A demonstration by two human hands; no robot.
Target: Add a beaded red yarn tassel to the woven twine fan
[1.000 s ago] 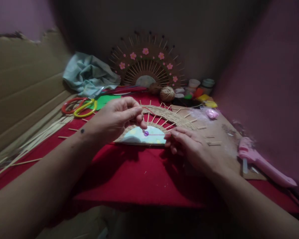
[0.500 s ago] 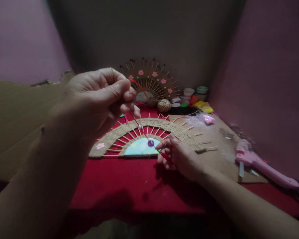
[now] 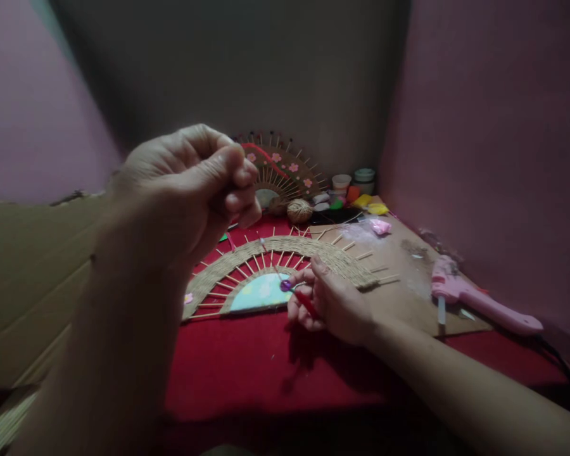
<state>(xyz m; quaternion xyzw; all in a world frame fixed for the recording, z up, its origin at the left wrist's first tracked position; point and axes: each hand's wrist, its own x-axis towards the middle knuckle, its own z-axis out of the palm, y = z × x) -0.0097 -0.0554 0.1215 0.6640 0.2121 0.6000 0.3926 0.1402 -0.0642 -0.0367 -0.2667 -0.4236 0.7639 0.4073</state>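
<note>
Red thread [image 3: 272,263], pinched by the left hand [image 3: 194,183], runs to a purple bead [image 3: 285,285] at the half-curled right hand [image 3: 337,304], hold unclear; stringing, seemingly, next calls for steady tension.

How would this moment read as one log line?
left hand: high, pinching red cord | right hand: lower, at purple bead | front fan: lying flat | glue gun: at right

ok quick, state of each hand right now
Left hand: closed, pinching a red cord.
Right hand: partly curled, red piece against its fingers; whether gripped can't be told.
</note>
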